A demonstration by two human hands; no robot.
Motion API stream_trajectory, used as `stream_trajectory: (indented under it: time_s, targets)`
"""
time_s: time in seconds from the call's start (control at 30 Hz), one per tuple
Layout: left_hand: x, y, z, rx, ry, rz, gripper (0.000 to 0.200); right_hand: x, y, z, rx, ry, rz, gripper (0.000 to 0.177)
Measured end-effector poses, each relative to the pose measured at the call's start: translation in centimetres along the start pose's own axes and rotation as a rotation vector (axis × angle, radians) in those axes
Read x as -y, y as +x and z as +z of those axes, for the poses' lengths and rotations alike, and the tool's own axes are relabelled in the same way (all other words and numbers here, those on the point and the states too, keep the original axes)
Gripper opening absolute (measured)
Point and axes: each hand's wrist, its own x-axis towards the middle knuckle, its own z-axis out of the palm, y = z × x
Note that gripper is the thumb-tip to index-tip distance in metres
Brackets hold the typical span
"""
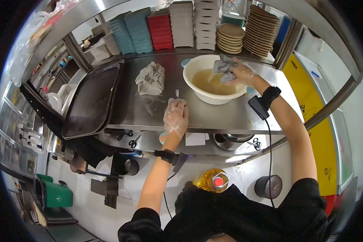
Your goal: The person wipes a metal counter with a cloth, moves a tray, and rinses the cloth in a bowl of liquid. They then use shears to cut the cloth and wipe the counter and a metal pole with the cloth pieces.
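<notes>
In a clear plastic glove, my right hand (pixel 243 73) grips a wet grey cloth (pixel 224 67) over the right part of a white basin (pixel 194 89). Cloudy brownish water (pixel 209 82) lies in the basin. My left hand (pixel 176 114), also gloved, rests near the front edge of the steel table (pixel 145 111), its fingers curled; whether anything small is under them cannot be made out. A crumpled light grey cloth (pixel 150 79) lies on the table, up and left of my left hand, apart from it.
A big dark tray (pixel 93 99) covers the table's left end. Stacked red dishes (pixel 160 30) and brown plates (pixel 261 31) line the back. On the lower shelf are scissors (pixel 135 141) and a metal pot (pixel 232 141). An oil bottle (pixel 213 180) stands below.
</notes>
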Motion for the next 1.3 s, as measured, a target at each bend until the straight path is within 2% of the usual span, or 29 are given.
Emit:
stream_trajectory:
  time_s: [0.03,0.07,0.17,0.2,0.27,0.33,0.4,0.43,0.5,0.6,0.7,0.73,0.77,0.83,0.87,0.93,0.97,1.0,1.07,1.1,1.13,1.2,1.23,1.27,1.3]
  targets:
    - [0.0,0.0,0.0,0.001,-0.004,-0.002,0.013,-0.3,-0.4,0.6,-0.073,0.218,0.002,0.050]
    - [0.0,-0.1,0.0,0.002,-0.008,-0.005,0.012,-0.6,-0.7,1.3,-0.073,0.221,0.007,0.050]
    - [0.0,-0.2,0.1,0.008,0.037,-0.003,0.012,-1.6,-0.9,3.5,-0.312,0.272,-0.081,0.050]
    - [0.0,-0.2,0.1,0.012,0.039,-0.003,0.012,-2.2,-0.5,4.6,-0.354,0.466,-0.164,0.052]
    - [-0.1,-0.1,0.1,0.023,0.031,-0.008,0.008,-1.5,-0.4,3.9,-0.388,0.666,-0.245,0.055]
    - [-0.5,0.0,-0.3,0.044,0.061,-0.006,0.007,0.1,0.0,2.6,0.024,2.422,0.103,0.060]
    - [-0.3,0.1,-0.2,0.039,0.106,0.038,0.008,-5.1,5.8,11.5,-0.292,1.780,-0.297,0.052]
    - [-0.2,0.0,-0.2,0.051,0.106,0.041,0.008,-5.8,6.9,13.5,-0.422,1.569,-0.290,0.050]
    - [-0.2,0.1,-0.2,0.018,0.063,0.059,0.009,0.6,1.7,5.0,-0.161,2.105,0.425,0.047]
    - [-0.8,0.3,-0.9,0.015,0.083,0.057,0.011,1.5,0.8,3.6,-0.045,2.125,0.415,0.042]
    - [-0.3,0.1,-0.4,-0.029,0.088,0.081,0.011,1.6,-0.7,2.8,-0.081,2.056,0.397,0.036]
    - [0.0,0.1,-0.1,-0.016,0.085,0.082,0.011,1.0,-1.1,3.2,-0.064,2.093,0.267,0.045]
    - [0.3,0.1,0.0,-0.025,0.061,0.102,0.011,0.0,-1.3,4.2,-0.059,2.101,0.282,0.045]
    - [0.3,0.4,0.2,-0.022,0.036,0.099,0.011,-1.0,-2.1,5.2,-0.536,0.695,-0.290,0.071]
    - [-0.1,0.7,0.2,-0.015,0.035,0.097,0.011,-0.6,-2.6,5.3,-0.532,0.700,-0.286,0.071]
    - [-1.3,1.8,-0.5,-0.193,-0.161,0.092,0.016,0.3,-3.5,5.2,-0.571,0.634,-0.086,0.066]
    - [-2.4,2.7,-1.1,-0.221,-0.134,0.108,0.018,-1.2,-1.2,7.5,-0.568,0.638,-0.079,0.066]
    - [-3.4,3.7,-1.5,-0.214,-0.137,0.108,0.018,-4.1,3.2,11.6,-0.620,0.770,-0.222,0.060]
    - [-5.3,5.4,-2.2,-0.206,-0.092,0.218,0.020,-4.8,3.2,12.1,-0.666,0.900,-0.357,0.054]
    - [-6.4,5.8,-2.3,-0.072,-0.067,0.162,0.024,-2.7,-0.3,8.2,-0.616,0.669,-0.266,0.053]
    - [-6.8,6.0,-1.3,-0.067,-0.076,0.164,0.024,-1.2,-2.3,5.8,-0.560,0.439,-0.175,0.053]
    - [-7.2,6.4,0.6,-0.007,0.204,0.384,0.035,-1.0,0.4,6.2,-0.499,1.138,-0.399,0.045]
    - [-8.3,6.7,0.1,0.151,0.236,0.380,0.047,0.6,-0.4,4.0,-0.328,1.569,0.006,0.042]
    - [-8.6,6.7,0.4,0.152,0.233,0.382,0.047,1.6,-0.9,2.8,-0.120,1.950,0.452,0.041]
    - [-8.7,6.8,0.8,0.199,0.264,0.441,0.047,1.7,-1.0,2.7,-0.123,1.950,0.455,0.041]
